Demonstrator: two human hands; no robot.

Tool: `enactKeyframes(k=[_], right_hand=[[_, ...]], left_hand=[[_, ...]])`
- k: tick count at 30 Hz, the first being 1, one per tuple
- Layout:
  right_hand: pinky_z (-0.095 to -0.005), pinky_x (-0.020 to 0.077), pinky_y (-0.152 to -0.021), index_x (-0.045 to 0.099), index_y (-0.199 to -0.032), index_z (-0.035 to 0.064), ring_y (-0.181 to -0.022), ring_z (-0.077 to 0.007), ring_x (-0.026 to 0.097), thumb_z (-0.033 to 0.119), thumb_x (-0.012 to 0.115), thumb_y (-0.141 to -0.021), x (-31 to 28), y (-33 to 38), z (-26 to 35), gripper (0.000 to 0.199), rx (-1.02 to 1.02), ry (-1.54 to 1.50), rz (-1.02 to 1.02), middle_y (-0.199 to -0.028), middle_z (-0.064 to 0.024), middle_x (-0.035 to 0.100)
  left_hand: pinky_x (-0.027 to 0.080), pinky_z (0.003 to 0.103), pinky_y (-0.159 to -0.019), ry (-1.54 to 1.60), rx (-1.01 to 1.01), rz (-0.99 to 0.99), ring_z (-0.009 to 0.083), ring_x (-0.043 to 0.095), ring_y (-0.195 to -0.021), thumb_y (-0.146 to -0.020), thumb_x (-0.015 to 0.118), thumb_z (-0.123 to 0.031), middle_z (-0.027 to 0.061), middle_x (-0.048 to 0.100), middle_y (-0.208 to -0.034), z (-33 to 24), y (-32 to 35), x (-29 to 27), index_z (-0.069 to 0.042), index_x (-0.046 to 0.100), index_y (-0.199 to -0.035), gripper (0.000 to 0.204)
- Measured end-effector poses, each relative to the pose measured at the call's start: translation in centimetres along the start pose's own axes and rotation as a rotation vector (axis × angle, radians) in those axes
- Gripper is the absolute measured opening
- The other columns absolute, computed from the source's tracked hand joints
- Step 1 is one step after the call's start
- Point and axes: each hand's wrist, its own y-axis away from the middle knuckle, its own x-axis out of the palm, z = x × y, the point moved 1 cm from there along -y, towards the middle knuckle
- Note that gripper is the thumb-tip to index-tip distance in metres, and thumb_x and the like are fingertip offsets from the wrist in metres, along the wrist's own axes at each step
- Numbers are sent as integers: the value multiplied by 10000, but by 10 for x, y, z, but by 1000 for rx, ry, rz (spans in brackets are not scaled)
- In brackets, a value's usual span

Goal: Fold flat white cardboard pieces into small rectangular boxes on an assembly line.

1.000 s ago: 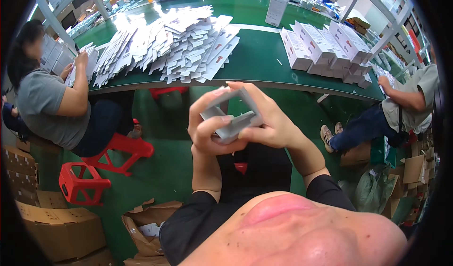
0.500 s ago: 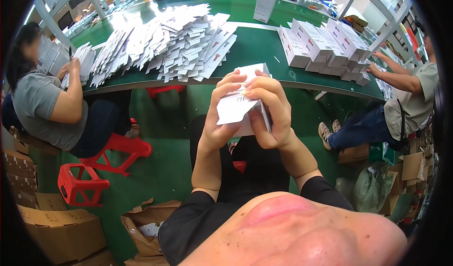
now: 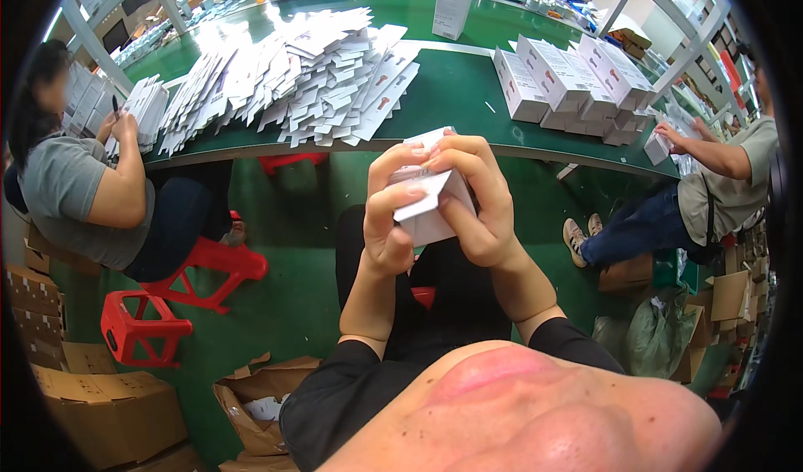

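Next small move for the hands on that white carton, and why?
Probably press the loose end flap shut. Both hands, left hand and right hand, grip the small white carton, thumbs on its front, and its flap appears to stick out untucked.

packing workshop: green worktable (image 3: 452,95) heaped with flat cartons (image 3: 284,79).
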Motion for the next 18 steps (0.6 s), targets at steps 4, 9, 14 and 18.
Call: enactKeyframes(k=[4,9,14,18], right_hand=[[-440,404,-1053,590,-1144,9,-1072,-296,541,115,556,-697,-5,2,2,461,47,-97,-48,-1184,-141,562],[-391,421,-976,589,-1135,13,-1046,-297,539,35,533,-679,-3,2,24,461,91,-122,-88,-1176,-139,566],[-389,431,-929,583,-1163,21,-1030,-295,532,74,558,-678,-6,11,14,489,59,152,-63,-1206,-147,553],[-424,446,-966,562,-1217,17,-1088,-310,541,86,583,-708,-12,13,15,514,39,132,-38,-1264,-164,532]], left_hand=[[402,506,-1060,-135,92,178,395,458,-1280,-932,569,-110,191,477,-1405,-3,-6,-1,-160,574,-1143,217],[409,483,-1061,119,-69,150,392,455,-1287,-869,604,-57,192,443,-1435,1,5,-2,-157,584,-1186,333],[396,495,-1082,9,-108,210,396,454,-1307,-778,683,-39,195,407,-1468,11,10,-5,-145,550,-1295,544],[354,509,-1136,114,-107,180,381,462,-1329,-724,782,-82,216,429,-1464,8,6,3,-133,511,-1343,677]])
